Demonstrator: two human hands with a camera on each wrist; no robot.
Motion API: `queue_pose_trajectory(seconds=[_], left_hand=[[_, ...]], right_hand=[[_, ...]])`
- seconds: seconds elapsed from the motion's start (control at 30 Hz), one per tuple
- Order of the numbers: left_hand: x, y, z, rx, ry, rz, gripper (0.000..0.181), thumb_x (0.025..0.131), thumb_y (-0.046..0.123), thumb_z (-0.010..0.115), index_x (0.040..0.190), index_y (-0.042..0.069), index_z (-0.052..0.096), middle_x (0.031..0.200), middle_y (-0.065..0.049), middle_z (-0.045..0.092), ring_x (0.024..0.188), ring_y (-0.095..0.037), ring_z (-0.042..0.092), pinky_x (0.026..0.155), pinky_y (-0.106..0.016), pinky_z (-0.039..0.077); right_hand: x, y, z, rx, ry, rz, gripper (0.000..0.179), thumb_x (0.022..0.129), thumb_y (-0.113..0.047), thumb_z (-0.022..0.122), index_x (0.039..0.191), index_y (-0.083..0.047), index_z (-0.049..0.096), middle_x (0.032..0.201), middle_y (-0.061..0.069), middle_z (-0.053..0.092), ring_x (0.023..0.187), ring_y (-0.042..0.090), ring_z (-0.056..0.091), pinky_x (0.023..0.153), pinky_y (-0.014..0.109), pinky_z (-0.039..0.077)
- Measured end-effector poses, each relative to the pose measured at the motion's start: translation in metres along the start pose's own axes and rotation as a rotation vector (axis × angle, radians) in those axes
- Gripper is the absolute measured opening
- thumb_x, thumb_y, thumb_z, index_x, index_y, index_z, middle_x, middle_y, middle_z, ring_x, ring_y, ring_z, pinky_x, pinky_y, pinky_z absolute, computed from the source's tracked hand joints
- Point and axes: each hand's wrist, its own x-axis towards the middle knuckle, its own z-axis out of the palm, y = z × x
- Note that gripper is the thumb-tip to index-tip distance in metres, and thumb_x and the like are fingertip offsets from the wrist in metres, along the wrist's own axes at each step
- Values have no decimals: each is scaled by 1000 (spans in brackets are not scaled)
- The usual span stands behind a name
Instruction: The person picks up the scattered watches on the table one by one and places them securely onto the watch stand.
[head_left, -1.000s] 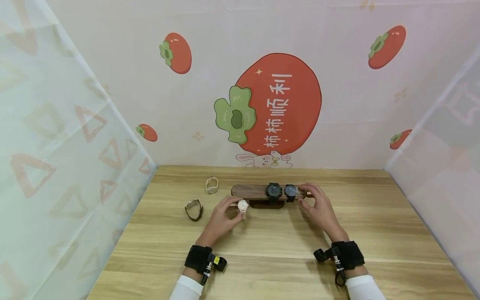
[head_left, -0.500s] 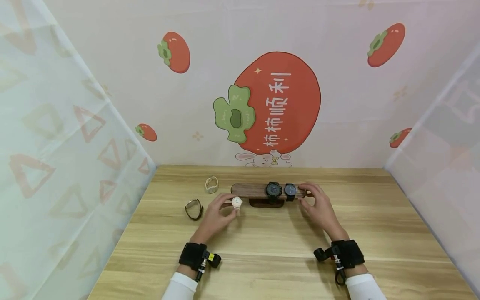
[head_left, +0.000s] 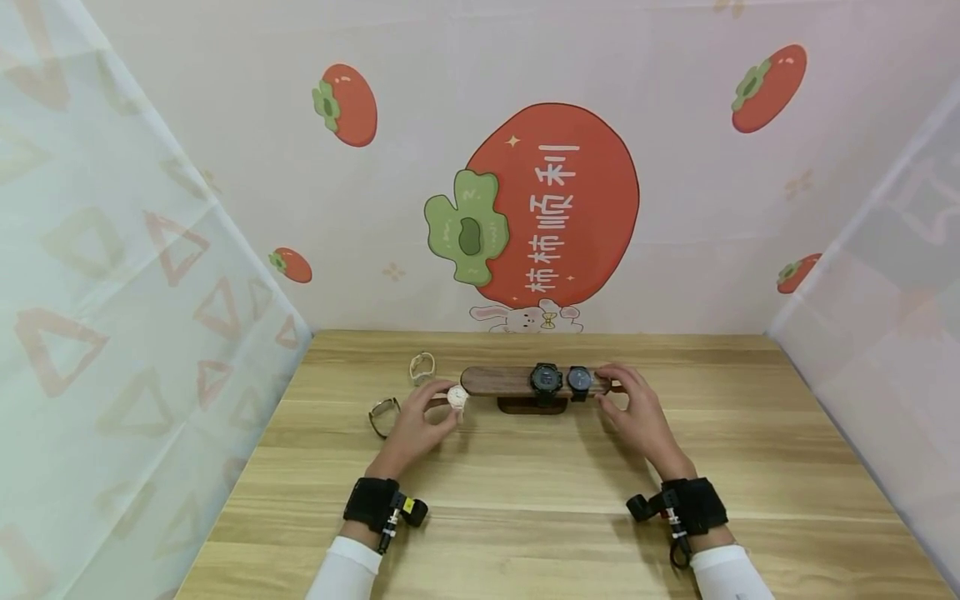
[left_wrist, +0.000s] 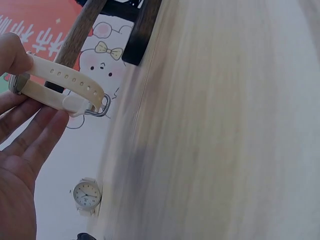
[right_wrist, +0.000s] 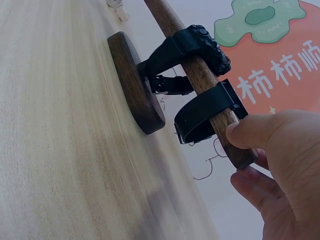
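Observation:
Between the thumb and fingers of my left hand (head_left: 411, 432) is a cream wristwatch (head_left: 457, 397), its strap (left_wrist: 75, 80) looped through a silver buckle. This watch is just off the left end of a dark wooden watch stand (head_left: 495, 382). My right hand (head_left: 641, 417) grips the stand's right end, thumb on the near side in the right wrist view. Around the bar's right half hang a chunky black watch (head_left: 546, 379) and a slimmer black watch (head_left: 579, 380), side by side. The left half of the bar is bare.
Left of the stand, a white watch (head_left: 422, 367) lies on the wooden table (head_left: 540, 500). A dark-strapped watch (head_left: 382, 415) is nearer, partly hidden by my left hand. Behind the table rises a printed cloth wall (head_left: 555, 208), with cloth sides left and right.
My left hand has moved left with the cream watch, from in front of the stand's left end to just beyond it. My right hand and the stand have stayed put.

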Motion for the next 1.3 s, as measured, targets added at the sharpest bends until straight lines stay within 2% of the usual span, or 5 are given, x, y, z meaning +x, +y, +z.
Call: queue_pose_trajectory(seconds=[0.3, 0.53, 0.93, 1.07, 1.3], left_hand=[[10, -3, -7, -14, 22, -58, 49, 92, -10, 74, 139, -5, 62, 135, -20, 61, 121, -38, 67, 106, -49, 61], [18, -6, -7, -22, 22, -90, 50, 92, -9, 74, 140, -6, 61, 133, -19, 61, 122, -42, 67, 108, -52, 59], [30, -11, -7, -29, 36, -84, 49, 91, -11, 73, 138, -9, 60, 135, -23, 59, 122, -43, 66, 108, -49, 59], [33, -13, -4, -28, 24, -111, 48, 93, -9, 74, 139, -8, 60, 135, -21, 56, 124, -38, 65, 110, -43, 59], [36, -15, 0, -35, 22, -114, 48, 92, -10, 73, 138, -2, 63, 134, -22, 52, 124, -39, 64, 110, -43, 59]], right_hand=[[0, -2, 1, 17, -11, 7, 45, 92, 9, 77, 134, 1, 65, 142, 22, 61, 124, 38, 63, 97, 54, 60], [0, -4, 1, 13, -11, 11, 46, 91, 9, 78, 134, 2, 65, 141, 21, 61, 123, 38, 63, 97, 53, 60], [-1, -3, 2, 11, -7, 10, 45, 91, 8, 78, 134, 2, 65, 141, 20, 62, 123, 38, 64, 96, 52, 61], [-2, -2, 2, 16, -5, 12, 45, 91, 9, 77, 134, 1, 65, 141, 20, 61, 123, 38, 63, 96, 51, 60], [-2, -3, 1, 17, -3, 14, 45, 91, 9, 77, 134, 1, 65, 141, 20, 61, 123, 37, 64, 97, 52, 60]])
